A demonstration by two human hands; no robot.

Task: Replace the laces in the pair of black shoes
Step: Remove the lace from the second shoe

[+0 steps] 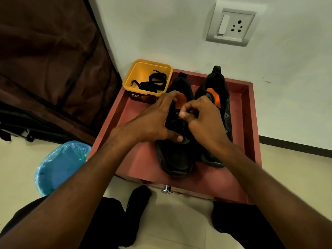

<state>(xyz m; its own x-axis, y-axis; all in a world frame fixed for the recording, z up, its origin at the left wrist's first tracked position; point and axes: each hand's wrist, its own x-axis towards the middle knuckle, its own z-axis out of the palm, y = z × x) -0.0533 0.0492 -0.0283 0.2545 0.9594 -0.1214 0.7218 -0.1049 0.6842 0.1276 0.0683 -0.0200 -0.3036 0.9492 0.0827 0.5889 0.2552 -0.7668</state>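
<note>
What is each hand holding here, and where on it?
The left hand holds the nearer black lace-up shoe across its lacing area. The right hand pinches something at its tongue, probably a lace; too small to tell.

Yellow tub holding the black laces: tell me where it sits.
The yellow tub stands in the red tray's far-left corner, left of the black shoes.
</note>
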